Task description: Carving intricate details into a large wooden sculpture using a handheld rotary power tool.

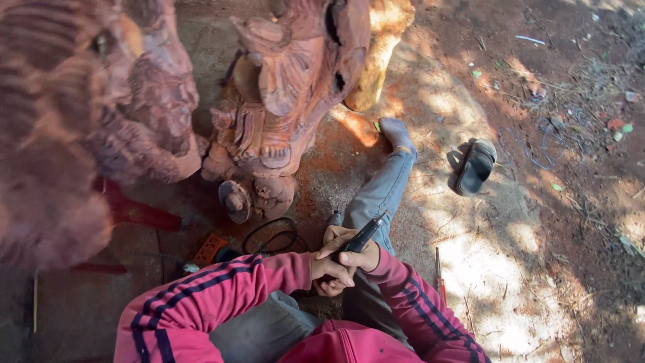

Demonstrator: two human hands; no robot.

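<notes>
Head view, looking down: seated on dusty red ground just below a large reddish-brown carved wooden sculpture. Right hand closed around a slim black pen-shaped rotary tool, tip pointing up and away from the sculpture's base. Left hand pressed against the right from beneath, fingers curled; hard to tell whether gripping the tool. Pink striped sleeves at both wrists. Well right of the sculpture, a dark sandal. Below its base, a coiled black cable.
</notes>
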